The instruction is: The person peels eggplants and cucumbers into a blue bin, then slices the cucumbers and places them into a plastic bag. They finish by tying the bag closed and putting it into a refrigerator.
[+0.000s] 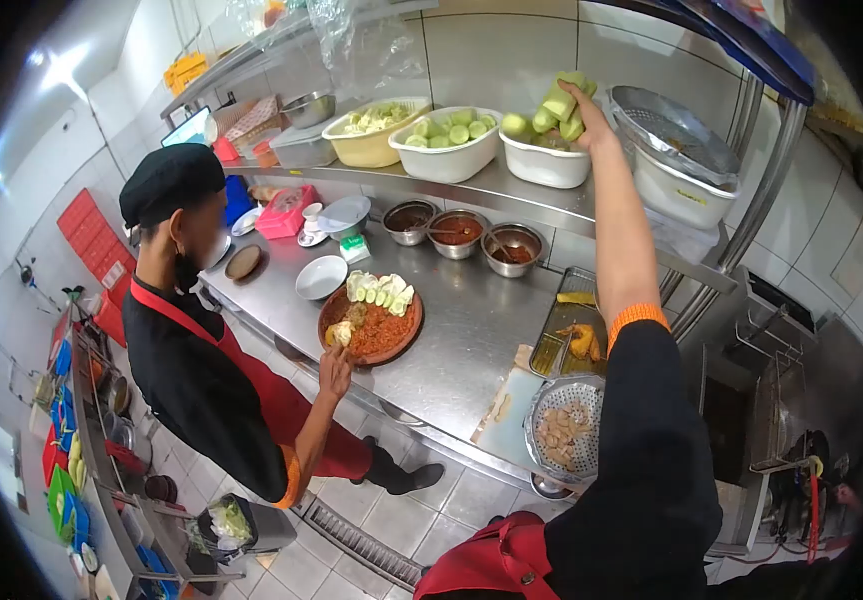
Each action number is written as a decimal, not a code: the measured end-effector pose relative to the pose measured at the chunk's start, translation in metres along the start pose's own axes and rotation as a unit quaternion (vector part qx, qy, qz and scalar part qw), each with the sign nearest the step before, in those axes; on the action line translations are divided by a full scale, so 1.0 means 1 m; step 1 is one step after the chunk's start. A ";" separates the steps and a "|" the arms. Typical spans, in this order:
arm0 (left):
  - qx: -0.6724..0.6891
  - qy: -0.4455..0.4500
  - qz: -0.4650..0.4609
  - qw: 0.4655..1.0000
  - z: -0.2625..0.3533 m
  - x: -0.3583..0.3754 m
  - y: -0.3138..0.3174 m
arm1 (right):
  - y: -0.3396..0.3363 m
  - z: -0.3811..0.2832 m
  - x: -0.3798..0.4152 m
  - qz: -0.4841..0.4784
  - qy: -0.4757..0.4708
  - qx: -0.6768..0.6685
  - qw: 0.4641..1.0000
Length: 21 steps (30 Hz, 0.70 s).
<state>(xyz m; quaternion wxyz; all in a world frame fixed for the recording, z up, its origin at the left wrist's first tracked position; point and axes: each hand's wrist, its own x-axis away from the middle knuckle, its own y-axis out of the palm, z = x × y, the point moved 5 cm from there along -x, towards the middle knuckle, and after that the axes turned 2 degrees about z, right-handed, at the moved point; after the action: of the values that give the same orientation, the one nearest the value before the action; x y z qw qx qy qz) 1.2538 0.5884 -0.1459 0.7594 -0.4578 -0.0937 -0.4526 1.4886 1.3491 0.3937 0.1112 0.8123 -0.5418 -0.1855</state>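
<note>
Cucumber (559,102) sits gripped in the right hand (589,112), above the white tub (545,168) just below it; loose fingers could drop it; left hand out of view, state unknown.

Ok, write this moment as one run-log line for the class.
right hand: touching green vegetables | white tub: on shelf | left hand: out of view

Wearer's right hand (592,118): fingers partly hidden behind pale-green cut vegetable pieces (558,103) | Co-worker's face (218,226): blurred | Wearer's red fabric apron (481,565): cut off at bottom edge | Round silver perforated-metal colander (534,425): right rim partly behind wearer's black sleeve (641,470) | Yellow rectangular label (689,197) on white plastic tub (656,185): too small to read
</note>
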 end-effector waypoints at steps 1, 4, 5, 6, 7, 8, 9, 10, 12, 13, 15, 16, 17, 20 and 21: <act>0.002 0.000 0.000 1.000 0.002 -0.001 0.001 | -0.005 -0.003 -0.002 0.024 0.015 0.056 0.998; 0.012 0.000 0.004 1.000 0.003 -0.005 0.001 | -0.042 0.013 -0.053 0.044 0.007 0.136 0.990; 0.016 0.002 0.006 1.000 0.002 -0.004 0.000 | -0.046 0.016 -0.054 0.057 0.022 0.171 0.983; 0.019 0.004 0.007 1.000 0.002 -0.005 -0.001 | -0.044 0.010 -0.046 0.106 -0.001 0.216 0.971; 0.025 0.006 0.009 1.000 0.001 -0.004 -0.003 | -0.040 0.000 -0.039 0.155 -0.024 0.260 0.953; 0.030 0.008 0.013 0.999 0.000 -0.004 -0.005 | -0.036 -0.010 -0.032 0.203 -0.047 0.304 0.930; 0.036 0.009 0.015 0.999 -0.002 -0.002 -0.006 | -0.032 -0.016 -0.023 0.249 -0.068 0.349 0.901; 0.045 0.009 0.016 0.999 -0.006 -0.001 -0.007 | -0.034 -0.017 -0.032 0.222 -0.095 0.394 0.887; 0.060 0.000 0.024 0.998 -0.020 0.009 -0.006 | -0.039 -0.026 -0.031 0.225 -0.187 0.415 0.861; 0.071 -0.011 0.028 0.997 -0.031 0.017 -0.006 | -0.020 -0.018 -0.031 0.213 -0.230 0.419 0.852; 0.093 -0.043 0.040 0.994 -0.062 0.040 0.001 | 0.042 -0.033 0.058 0.230 -0.315 0.375 0.841; 0.102 -0.065 0.044 0.992 -0.080 0.054 0.008 | 0.070 -0.035 0.094 0.178 -0.385 0.296 0.856; 0.108 -0.089 0.047 0.989 -0.097 0.068 0.015 | 0.102 -0.035 0.139 0.143 -0.386 0.192 0.891; 0.112 -0.164 0.037 0.979 -0.160 0.113 0.049 | 0.175 -0.036 0.270 -0.009 -0.394 0.066 0.917; 0.110 -0.189 0.032 0.975 -0.181 0.130 0.060 | 0.191 -0.030 0.313 -0.082 -0.389 0.033 0.917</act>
<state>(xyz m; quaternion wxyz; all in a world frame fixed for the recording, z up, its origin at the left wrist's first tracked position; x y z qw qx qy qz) 1.3251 0.3794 -0.2118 0.7879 -0.4518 -0.2697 -0.3200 1.4491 0.9862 0.4373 -0.1511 0.7209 -0.4796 -0.4769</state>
